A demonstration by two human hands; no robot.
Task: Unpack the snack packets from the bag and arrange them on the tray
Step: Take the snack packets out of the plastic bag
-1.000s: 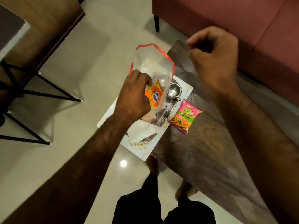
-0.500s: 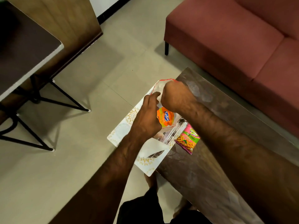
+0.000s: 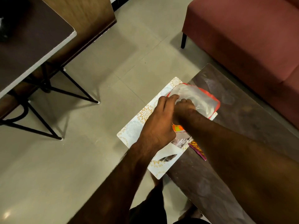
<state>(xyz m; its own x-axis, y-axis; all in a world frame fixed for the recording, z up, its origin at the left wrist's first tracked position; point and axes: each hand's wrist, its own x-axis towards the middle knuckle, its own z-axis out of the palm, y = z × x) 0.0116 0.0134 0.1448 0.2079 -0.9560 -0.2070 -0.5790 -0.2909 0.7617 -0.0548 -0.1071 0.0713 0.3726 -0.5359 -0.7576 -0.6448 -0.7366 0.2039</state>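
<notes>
Fingers of the left hand (image 3: pixel 157 122) pinch the clear red-rimmed bag (image 3: pixel 198 100) open over the floral tray (image 3: pixel 140 122) while the right hand (image 3: pixel 184 109) reaches inside, grip hidden; an orange packet (image 3: pixel 177 128) remains bagged, another packet (image 3: pixel 198 149) lies beside the tray, unarranged.

Clear bag (image 3: pixel 199 99) on tray (image 3: pixel 144 113), bench (image 3: pixel 242 120) edge; left hand (image 3: pixel 159 125) pinching its rim, right hand (image 3: pixel 184 109) inside.
</notes>
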